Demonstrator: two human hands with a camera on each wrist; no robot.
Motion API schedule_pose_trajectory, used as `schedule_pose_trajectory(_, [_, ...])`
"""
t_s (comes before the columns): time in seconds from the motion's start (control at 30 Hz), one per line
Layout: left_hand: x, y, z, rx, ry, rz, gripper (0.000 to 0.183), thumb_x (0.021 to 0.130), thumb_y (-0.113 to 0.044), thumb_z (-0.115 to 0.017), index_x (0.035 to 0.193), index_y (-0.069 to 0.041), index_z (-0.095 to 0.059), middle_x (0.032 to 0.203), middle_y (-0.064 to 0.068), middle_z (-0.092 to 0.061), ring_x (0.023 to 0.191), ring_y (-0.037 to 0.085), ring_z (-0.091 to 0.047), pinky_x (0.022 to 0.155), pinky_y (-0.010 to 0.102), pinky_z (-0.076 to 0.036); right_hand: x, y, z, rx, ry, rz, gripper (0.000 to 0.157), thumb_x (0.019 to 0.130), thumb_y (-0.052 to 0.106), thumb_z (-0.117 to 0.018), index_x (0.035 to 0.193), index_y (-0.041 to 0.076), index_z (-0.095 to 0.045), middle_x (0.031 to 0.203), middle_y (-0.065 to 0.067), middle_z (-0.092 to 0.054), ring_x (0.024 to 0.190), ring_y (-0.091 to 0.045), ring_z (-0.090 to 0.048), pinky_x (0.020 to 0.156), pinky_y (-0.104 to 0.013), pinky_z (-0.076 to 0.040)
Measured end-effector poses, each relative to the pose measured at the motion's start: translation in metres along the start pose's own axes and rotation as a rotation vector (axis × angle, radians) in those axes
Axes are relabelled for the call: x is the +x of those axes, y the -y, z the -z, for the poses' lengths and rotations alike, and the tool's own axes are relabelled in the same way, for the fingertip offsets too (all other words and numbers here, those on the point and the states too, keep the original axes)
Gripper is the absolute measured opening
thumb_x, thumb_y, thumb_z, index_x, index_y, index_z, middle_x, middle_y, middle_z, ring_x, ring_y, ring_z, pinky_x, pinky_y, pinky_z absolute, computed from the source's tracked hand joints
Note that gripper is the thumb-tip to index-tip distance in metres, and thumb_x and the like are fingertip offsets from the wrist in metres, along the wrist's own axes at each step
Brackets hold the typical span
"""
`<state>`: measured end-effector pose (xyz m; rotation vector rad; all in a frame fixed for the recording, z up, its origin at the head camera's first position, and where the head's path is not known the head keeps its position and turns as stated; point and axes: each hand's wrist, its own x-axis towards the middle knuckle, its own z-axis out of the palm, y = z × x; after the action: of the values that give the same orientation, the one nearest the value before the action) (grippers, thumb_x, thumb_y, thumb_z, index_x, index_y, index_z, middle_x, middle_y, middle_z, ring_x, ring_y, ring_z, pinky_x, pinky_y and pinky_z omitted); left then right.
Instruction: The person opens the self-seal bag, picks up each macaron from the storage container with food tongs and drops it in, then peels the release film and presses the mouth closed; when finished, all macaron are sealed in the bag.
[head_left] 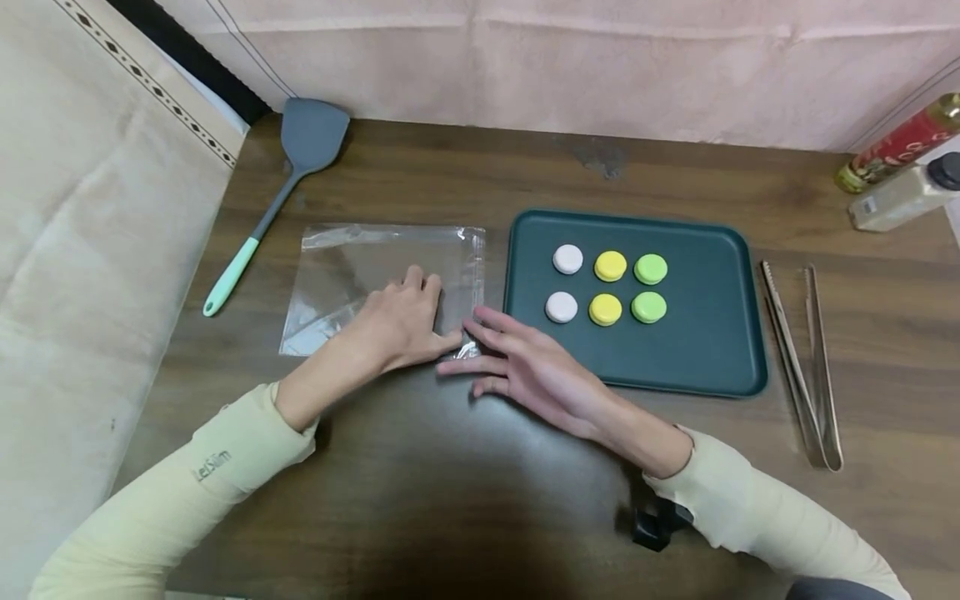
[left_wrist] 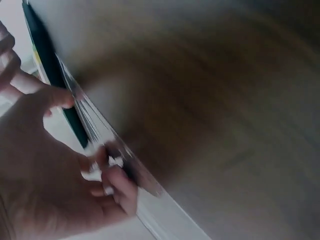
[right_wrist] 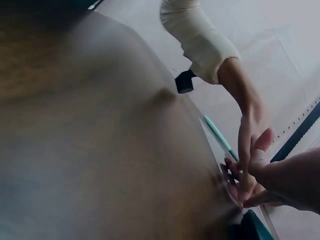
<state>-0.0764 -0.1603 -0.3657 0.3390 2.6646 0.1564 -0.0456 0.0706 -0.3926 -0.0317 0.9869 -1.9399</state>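
A clear plastic bag (head_left: 341, 254) lies flat on the wooden table, left of a dark green tray (head_left: 705, 350). On the bag rests my left hand (head_left: 396, 321), palm down, its thumb stretched toward the bag's right edge. The left wrist view has this hand (left_wrist: 55, 165) with fingers bent loosely against the film. My right hand (head_left: 536, 371) reaches in with spread fingers, fingertips at the bag's lower right corner, close to the left thumb. Whether those fingertips touch the film is hard to tell. In the right wrist view the right hand (right_wrist: 285, 175) overlaps the left.
The tray carries two white discs (head_left: 567, 259), two yellow discs (head_left: 610, 267) and two green discs (head_left: 650, 269). Behind the left hand lies a grey spatula (head_left: 313, 137). Metal tongs (head_left: 806, 375) are right of the tray; a red-labelled bottle (head_left: 900, 150) and a black-capped bottle (head_left: 896, 200) stand at far right.
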Motion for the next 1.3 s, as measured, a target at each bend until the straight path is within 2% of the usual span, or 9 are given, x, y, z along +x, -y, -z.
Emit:
schedule_pose_trajectory(0.33, [-0.005,-0.024,-0.006,0.129,-0.09,0.039,0.038,0.106,-0.029,-0.053,0.12,0.006,-0.059,0.12,0.028,-0.059,0.11,0.046,-0.064,0.079,0.059,-0.064,0.0,-0.025,0.011,0.094,0.017,0.037,0.078,0.115,0.03,-0.06,0.177,0.02,-0.013,0.182,0.001,-0.028,0.148,-0.035,-0.059,0.099,-0.037,-0.057])
schedule_pose_trajectory(0.4, [-0.006,-0.023,-0.007,0.127,-0.106,0.037,0.035,0.11,-0.025,-0.05,0.12,0.007,-0.06,0.121,0.028,-0.061,0.111,0.047,-0.065,0.078,0.06,-0.064,0.004,-0.028,0.015,0.141,0.025,0.029,0.076,0.115,0.028,-0.062,0.176,0.022,-0.018,0.18,0.003,-0.032,0.148,-0.036,-0.058,0.098,-0.038,-0.057])
schedule_pose_trajectory(0.5, [-0.003,-0.009,-0.012,0.096,-0.148,-0.021,0.03,0.112,-0.02,-0.049,0.121,0.007,-0.061,0.12,0.028,-0.063,0.11,0.049,-0.067,0.078,0.061,-0.065,0.002,-0.024,0.013,0.093,0.029,0.035,0.073,0.115,0.027,-0.061,0.176,0.023,-0.021,0.181,0.004,-0.03,0.148,-0.035,-0.059,0.1,-0.037,-0.058])
schedule_pose_trajectory(0.63, [0.01,0.031,-0.031,-0.014,-0.21,-0.163,0.019,0.115,-0.017,-0.05,0.117,-0.003,-0.063,0.112,0.019,-0.066,0.097,0.045,-0.071,0.077,0.058,-0.066,-0.009,-0.008,-0.005,-0.174,0.003,0.112,0.072,0.116,0.026,-0.055,0.177,0.018,-0.018,0.183,-0.001,-0.022,0.142,-0.031,-0.064,0.101,-0.031,-0.057])
schedule_pose_trajectory(0.73, [0.02,0.058,-0.045,-0.087,-0.258,-0.269,0.015,0.117,-0.019,-0.052,0.111,-0.01,-0.062,0.103,0.009,-0.065,0.088,0.034,-0.072,0.074,0.049,-0.064,-0.013,0.004,-0.017,-0.415,-0.042,0.187,0.068,0.115,0.018,-0.053,0.175,0.013,-0.022,0.17,-0.013,-0.049,0.122,-0.033,-0.073,0.103,-0.028,-0.054])
schedule_pose_trajectory(0.83, [0.024,0.072,-0.051,-0.103,-0.305,-0.357,0.016,0.117,-0.021,-0.051,0.107,-0.012,-0.06,0.096,0.003,-0.061,0.083,0.025,-0.067,0.069,0.042,-0.061,-0.01,0.013,-0.022,-0.553,-0.082,0.243,0.066,0.113,0.011,-0.053,0.174,0.012,-0.026,0.149,-0.023,-0.067,0.103,-0.039,-0.073,0.102,-0.026,-0.053])
schedule_pose_trajectory(1.03, [0.021,0.085,-0.05,-0.152,-0.309,-0.399,0.019,0.118,-0.025,-0.048,0.102,-0.019,-0.055,0.09,-0.004,-0.056,0.075,0.015,-0.06,0.061,0.031,-0.054,0.005,0.026,-0.023,-0.545,-0.12,0.259,0.067,0.113,0.01,-0.056,0.173,0.008,-0.026,0.173,-0.01,-0.042,0.096,-0.024,-0.077,0.079,-0.03,-0.061])
schedule_pose_trajectory(1.17, [0.015,0.087,-0.046,-0.201,-0.292,-0.411,0.026,0.12,-0.032,-0.04,0.102,-0.019,-0.053,0.09,-0.004,-0.055,0.074,0.013,-0.056,0.06,0.027,-0.053,0.02,0.028,-0.023,-0.591,-0.098,0.188,0.048,0.114,0.013,-0.059,0.159,0.003,-0.051,0.148,-0.019,-0.067,0.071,-0.015,-0.069,0.063,-0.026,-0.055])
schedule_pose_trajectory(1.3, [-0.01,0.063,-0.017,-0.264,-0.258,-0.392,0.026,0.12,-0.022,-0.041,0.101,-0.011,-0.054,0.089,0.002,-0.054,0.075,0.017,-0.054,0.064,0.033,-0.051,0.032,0.029,-0.024,-0.687,-0.08,0.135,0.036,0.114,0.018,-0.061,0.147,0.003,-0.063,0.119,-0.018,-0.077,0.056,-0.016,-0.055,0.052,-0.026,-0.042])
